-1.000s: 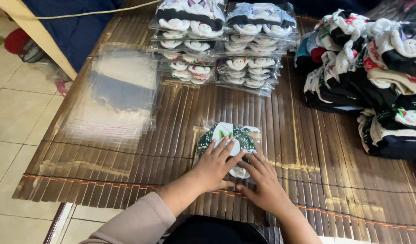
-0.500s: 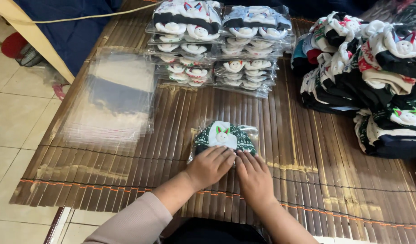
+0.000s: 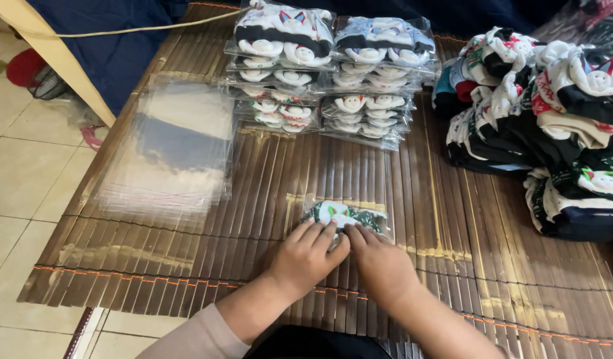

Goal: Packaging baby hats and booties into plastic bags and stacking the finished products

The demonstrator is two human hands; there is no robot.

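A clear plastic bag holding a dark green and white patterned sock pair [image 3: 346, 216] lies flat on the brown bamboo mat [image 3: 253, 199]. My left hand [image 3: 309, 256] and my right hand [image 3: 379, 262] rest side by side on the bag's near edge, fingers stretched forward and pressing it down. The near part of the bag is hidden under my fingers. Neither hand grips anything.
Two stacks of bagged socks [image 3: 326, 73] stand at the back of the mat. A pile of loose patterned socks [image 3: 546, 126] lies at the right. A stack of empty clear bags [image 3: 170, 146] lies at the left. Tiled floor [image 3: 20, 186] borders the mat's left edge.
Both hands have slid back toward me from the bag's middle to its near edge, uncovering most of the bagged pair. The view has shifted slightly.
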